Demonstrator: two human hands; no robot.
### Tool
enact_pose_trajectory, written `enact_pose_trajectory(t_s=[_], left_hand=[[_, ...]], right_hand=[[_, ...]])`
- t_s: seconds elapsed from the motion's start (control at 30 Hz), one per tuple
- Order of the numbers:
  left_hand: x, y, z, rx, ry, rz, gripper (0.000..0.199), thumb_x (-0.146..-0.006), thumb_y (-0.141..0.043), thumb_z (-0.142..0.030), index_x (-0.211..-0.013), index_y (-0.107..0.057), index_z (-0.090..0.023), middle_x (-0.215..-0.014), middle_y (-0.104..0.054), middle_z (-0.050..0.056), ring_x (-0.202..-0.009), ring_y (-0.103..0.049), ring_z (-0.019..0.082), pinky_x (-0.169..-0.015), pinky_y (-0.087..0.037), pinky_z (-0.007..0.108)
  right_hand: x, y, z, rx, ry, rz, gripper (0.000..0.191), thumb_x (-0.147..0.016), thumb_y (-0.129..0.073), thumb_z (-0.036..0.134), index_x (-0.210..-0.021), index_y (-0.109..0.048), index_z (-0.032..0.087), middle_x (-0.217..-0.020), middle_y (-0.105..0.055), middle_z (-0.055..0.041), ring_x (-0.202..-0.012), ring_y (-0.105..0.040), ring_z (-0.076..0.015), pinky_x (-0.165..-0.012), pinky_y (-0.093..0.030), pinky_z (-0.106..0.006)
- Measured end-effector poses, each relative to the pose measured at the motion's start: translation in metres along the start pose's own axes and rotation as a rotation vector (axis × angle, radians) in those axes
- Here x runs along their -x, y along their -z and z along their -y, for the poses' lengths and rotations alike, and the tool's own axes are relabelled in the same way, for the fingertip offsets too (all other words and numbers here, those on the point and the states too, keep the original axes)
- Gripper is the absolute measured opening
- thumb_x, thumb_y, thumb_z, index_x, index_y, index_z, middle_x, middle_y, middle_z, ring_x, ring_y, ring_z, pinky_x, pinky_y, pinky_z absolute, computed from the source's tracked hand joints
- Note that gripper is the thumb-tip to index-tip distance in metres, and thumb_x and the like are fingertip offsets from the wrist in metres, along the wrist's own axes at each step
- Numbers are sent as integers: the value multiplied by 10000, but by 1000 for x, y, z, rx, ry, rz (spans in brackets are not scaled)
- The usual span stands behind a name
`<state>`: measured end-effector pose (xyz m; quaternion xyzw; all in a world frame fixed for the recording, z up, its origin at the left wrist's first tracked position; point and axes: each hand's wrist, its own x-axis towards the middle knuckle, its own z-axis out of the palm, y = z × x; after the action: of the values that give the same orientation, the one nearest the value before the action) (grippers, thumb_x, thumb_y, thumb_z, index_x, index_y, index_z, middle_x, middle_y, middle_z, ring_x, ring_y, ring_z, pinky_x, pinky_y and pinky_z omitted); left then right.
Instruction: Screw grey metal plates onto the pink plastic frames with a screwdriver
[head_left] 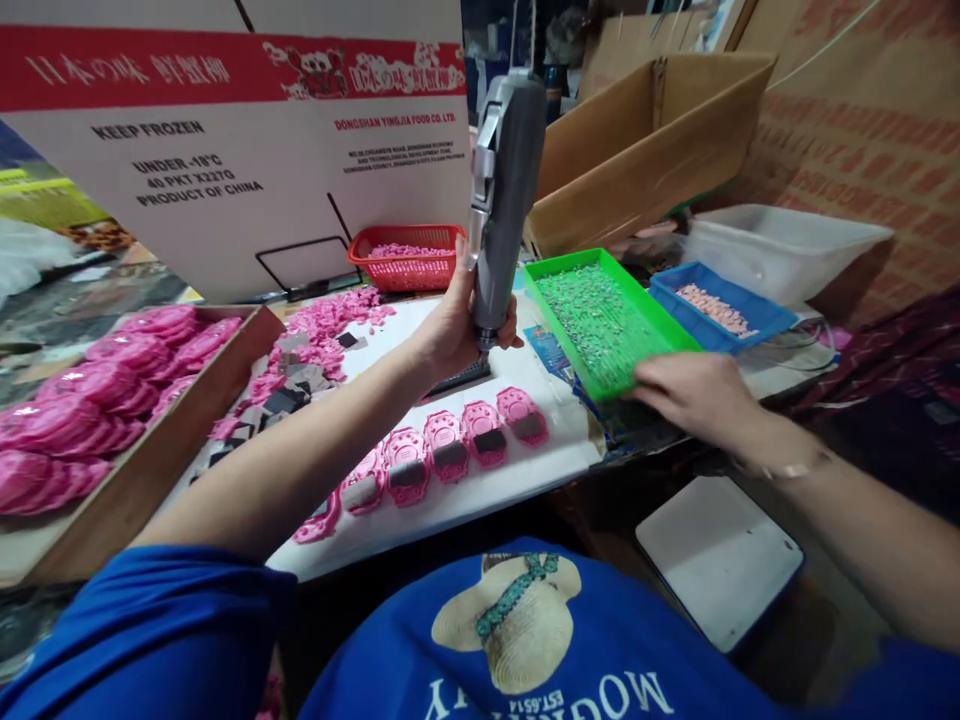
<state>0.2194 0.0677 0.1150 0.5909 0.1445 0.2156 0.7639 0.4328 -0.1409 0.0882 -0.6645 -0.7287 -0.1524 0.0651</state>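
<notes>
My left hand [450, 325] is wrapped round a grey electric screwdriver [510, 190], which stands nearly upright with its bit pointing down. Below it, a row of pink plastic toy-watch-like parts [448, 445] with grey and black squares lies on the white work surface [540, 465]. At the near right corner of a green tray [555, 330], my right hand [694, 395] is closed on the rim, slightly blurred. Many small, shiny screw-like pieces [592, 310] are spread in that tray.
An open carton [240, 400] of stacked pink parts stands left, beside loose pink pieces [330, 330] and grey-black squares [285, 400]. A red basket [412, 272], blue tray [772, 318], white tub [795, 235] and cardboard box [645, 150] stand behind. A stool [720, 555] is below right.
</notes>
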Motion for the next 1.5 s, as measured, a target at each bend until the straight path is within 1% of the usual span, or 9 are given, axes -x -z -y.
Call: enact_pose_trajectory(t_s=[0.13, 0.23, 0.33, 0.57, 0.8, 1.03, 1.17, 1.3, 1.5], left_hand=[[2, 2, 3, 24, 20, -23, 853, -902, -83, -789, -655, -616, -170, -473, -475, 4, -443, -496, 103, -596, -537, 268], [2, -1, -1, 34, 22, -44, 855, -900, -85, -791, -672, -628, -170, -471, -465, 0, -432, -488, 101, -584, -529, 263], [4, -3, -4, 20, 18, -39, 865, -902, -48, -780, -685, -619, -167, -474, -460, -1, -434, -492, 102, -592, -535, 259], [9, 6, 1, 47, 24, -45, 851, -889, -127, -809, -708, -651, -163, -460, -466, 6, -438, -504, 113, -569, -529, 264], [13, -2, -3, 49, -11, -37, 845, -892, -108, -804, -651, -616, -173, -463, -470, 4, -432, -487, 105, -571, -529, 261], [17, -3, 0, 30, 51, -25, 841, -884, -105, -813, -598, -581, -181, -465, -484, 8, -428, -497, 100, -592, -527, 263], [11, -7, 1, 34, 37, -46, 824, -887, -94, -807, -593, -549, -187, -455, -457, -7, -425, -482, 97, -598, -530, 251], [11, -11, 0, 40, 19, -6, 811, -857, -155, -843, -579, -537, -184, -457, -463, -1, -431, -490, 105, -582, -539, 263], [18, -12, 0, 25, 73, -16, 852, -865, -98, -830, -566, -554, -176, -451, -469, 6, -420, -491, 98, -583, -541, 265]], right_hand=[[27, 5, 8, 24, 39, -10, 297, -974, -457, 310, -724, -578, 204, -669, -627, -12, -639, -563, -146, -609, -326, -285], [-19, 0, -1, 71, -28, 182, 236, -907, -569, 360, -724, -592, 213, -747, -678, -14, -663, -560, -164, -565, -228, -299], [-50, -1, -13, 87, -59, 186, 222, -887, -588, 355, -720, -594, 208, -732, -673, -23, -659, -551, -171, -559, -198, -295], [37, 13, -2, 7, 12, 33, 358, -989, -426, 397, -711, -556, 212, -662, -620, -24, -643, -588, -164, -599, -330, -299], [-49, -14, -13, 104, -97, 127, 286, -899, -576, 399, -692, -582, 202, -700, -657, -20, -613, -519, -155, -533, -173, -296], [31, 18, 4, -40, 18, 23, 372, -990, -426, 420, -715, -561, 210, -667, -628, -20, -640, -579, -157, -592, -320, -302], [-13, 9, 1, 36, -48, 163, 282, -931, -541, 401, -728, -598, 213, -749, -675, -25, -676, -569, -165, -571, -240, -302], [-51, -7, -7, 66, -92, 148, 255, -905, -567, 355, -707, -609, 200, -711, -662, -37, -642, -540, -164, -557, -184, -304], [35, 16, 4, -22, 25, 44, 343, -980, -440, 348, -698, -562, 196, -646, -606, -17, -630, -561, -143, -601, -300, -282]])
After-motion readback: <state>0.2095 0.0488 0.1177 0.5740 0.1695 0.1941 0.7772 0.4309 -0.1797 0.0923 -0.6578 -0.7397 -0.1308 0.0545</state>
